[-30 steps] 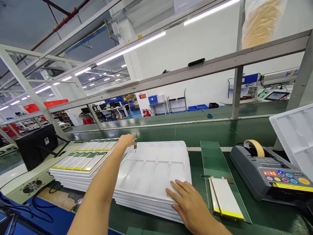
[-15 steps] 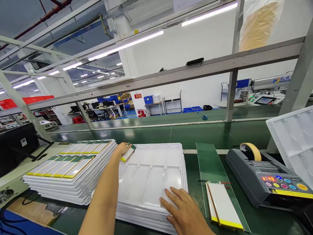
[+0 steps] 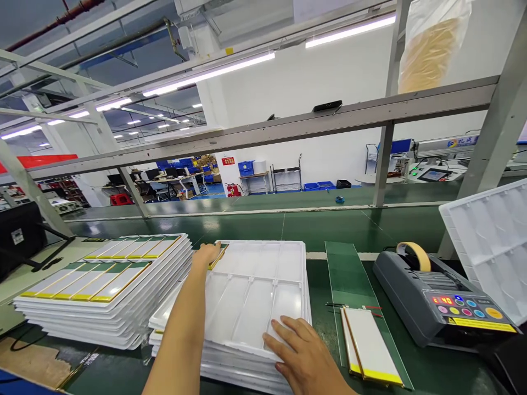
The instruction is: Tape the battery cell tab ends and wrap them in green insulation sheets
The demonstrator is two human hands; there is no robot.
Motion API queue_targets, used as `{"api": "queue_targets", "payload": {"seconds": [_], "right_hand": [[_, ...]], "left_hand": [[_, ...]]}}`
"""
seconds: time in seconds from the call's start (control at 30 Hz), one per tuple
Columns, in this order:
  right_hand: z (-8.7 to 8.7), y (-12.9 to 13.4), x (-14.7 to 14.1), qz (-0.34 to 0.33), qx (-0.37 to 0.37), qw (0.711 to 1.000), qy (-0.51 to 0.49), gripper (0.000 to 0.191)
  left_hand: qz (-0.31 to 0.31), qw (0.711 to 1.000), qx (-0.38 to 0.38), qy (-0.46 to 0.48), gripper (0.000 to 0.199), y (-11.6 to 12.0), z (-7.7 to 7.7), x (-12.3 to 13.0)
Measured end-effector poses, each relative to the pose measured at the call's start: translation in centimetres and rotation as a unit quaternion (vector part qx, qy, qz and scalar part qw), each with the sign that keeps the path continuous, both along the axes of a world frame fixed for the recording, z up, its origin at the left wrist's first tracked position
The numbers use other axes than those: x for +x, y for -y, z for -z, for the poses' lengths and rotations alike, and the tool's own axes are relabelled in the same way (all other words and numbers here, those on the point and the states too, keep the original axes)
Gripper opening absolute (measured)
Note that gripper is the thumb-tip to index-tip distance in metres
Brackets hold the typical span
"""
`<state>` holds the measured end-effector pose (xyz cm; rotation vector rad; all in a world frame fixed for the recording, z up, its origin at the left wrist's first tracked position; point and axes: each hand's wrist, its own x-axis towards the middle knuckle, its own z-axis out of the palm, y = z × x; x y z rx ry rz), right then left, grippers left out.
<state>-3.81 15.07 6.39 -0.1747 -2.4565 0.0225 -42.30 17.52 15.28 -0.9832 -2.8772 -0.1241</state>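
Note:
My left hand (image 3: 206, 254) reaches to the far left corner of the white plastic tray (image 3: 251, 291), its fingers closed on a flat battery cell (image 3: 221, 253) with a green end and yellow edging. That cell is low in the corner compartment and mostly hidden by the hand. My right hand (image 3: 302, 351) rests with spread fingers on the tray's near right corner, holding nothing. This tray tops a stack of similar trays. Several cells (image 3: 84, 280) fill the top tray of the other stack on the left.
To the right, white battery cells (image 3: 373, 343) with black and red leads lie on a clear sheet (image 3: 346, 269). Beside them stands a grey tape dispenser (image 3: 440, 302), with a tilted white tray (image 3: 489, 241) behind it. A metal rail (image 3: 263, 131) crosses above the green bench.
My left hand has lowered the battery cell from above the tray into the far left corner compartment. My right hand stays on the near corner. The view has shifted slightly.

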Motion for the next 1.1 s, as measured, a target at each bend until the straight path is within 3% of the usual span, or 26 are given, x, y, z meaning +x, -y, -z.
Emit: {"api": "queue_targets", "payload": {"seconds": [0.23,0.43,0.6,0.73,0.77,0.83,0.9,0.97,1.03,1.1], "right_hand": [[-0.4,0.2,0.2,-0.01,-0.051,0.998,0.041,0.04],[-1.7,0.4,1.1,-0.018,-0.122,0.991,0.059,0.04],[-3.0,0.6,1.7,-0.017,-0.126,0.99,0.068,0.042],[-3.9,0.9,4.5,-0.012,-0.119,0.992,0.027,0.05],[-4.0,1.0,5.8,-0.015,-0.131,0.991,0.001,0.049],[-3.8,0.7,9.2,-0.008,-0.173,0.983,-0.067,0.039],[-3.3,-0.5,13.3,0.068,-0.252,0.952,-0.161,0.024],[-2.9,-2.7,17.7,0.211,-0.33,0.88,-0.269,0.015],[-2.6,-5.8,21.6,0.327,-0.355,0.806,-0.341,0.019],[-2.5,-9.2,24.2,0.385,-0.376,0.758,-0.368,0.026]], "left_hand": [[-0.025,0.994,0.081,-0.067,0.04,1.3,0.1,2.1],[-0.01,0.999,0.048,-0.008,0.057,2.8,1.0,3.0],[0.0,0.995,0.076,-0.064,0.066,2.7,-0.6,7.0],[0.118,0.966,0.17,-0.157,0.061,2.0,-3.2,14.4],[0.174,0.95,0.193,-0.172,0.057,2.3,-3.5,16.8],[0.334,0.888,0.263,-0.174,0.048,3.6,-3.3,21.8],[0.459,0.84,0.274,-0.095,0.041,5.4,-1.8,26.9],[0.515,0.824,0.237,0.016,0.035,6.6,0.8,31.7],[0.525,0.826,0.168,0.117,0.036,6.5,3.9,35.8],[0.476,0.857,0.123,0.154,0.045,4.9,6.7,39.1]]}}
